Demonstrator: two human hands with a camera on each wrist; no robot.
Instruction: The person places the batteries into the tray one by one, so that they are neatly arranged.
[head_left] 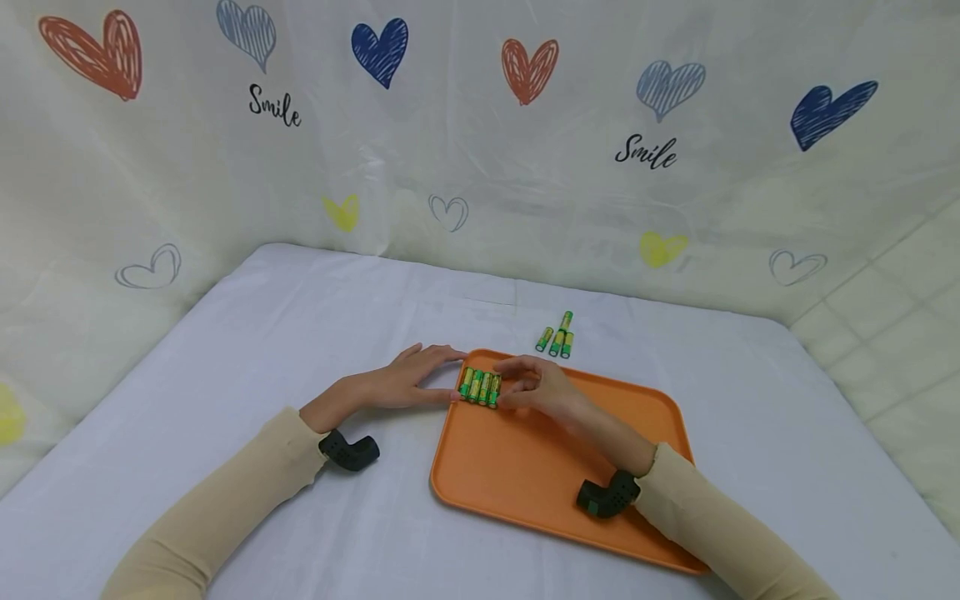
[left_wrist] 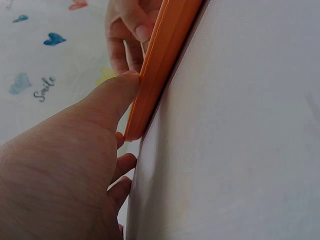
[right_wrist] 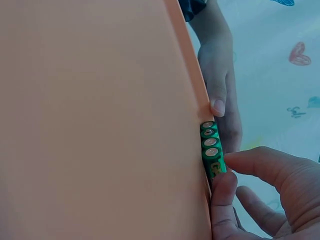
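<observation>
Several green and yellow batteries [head_left: 478, 387] lie side by side in a row on the orange tray [head_left: 502, 483], at its far left corner. My right hand [head_left: 543, 387] is at the right end of that row, with bent thumb and index finger on the outermost battery [right_wrist: 216, 167]. In the right wrist view, the round battery ends face the camera. My left hand [head_left: 401, 382] lies along the tray's left edge. Its thumb [left_wrist: 127, 85] touches the rim, and its extended fingers reach the far left corner.
Several more green batteries [head_left: 557, 337] lie loose on the white cloth [head_left: 360, 317] beyond the tray's far edge. A white curtain [head_left: 450, 150] with printed hearts hangs behind the table. Black wrist devices [head_left: 349, 451] sit at both sleeves; the right one is over the tray.
</observation>
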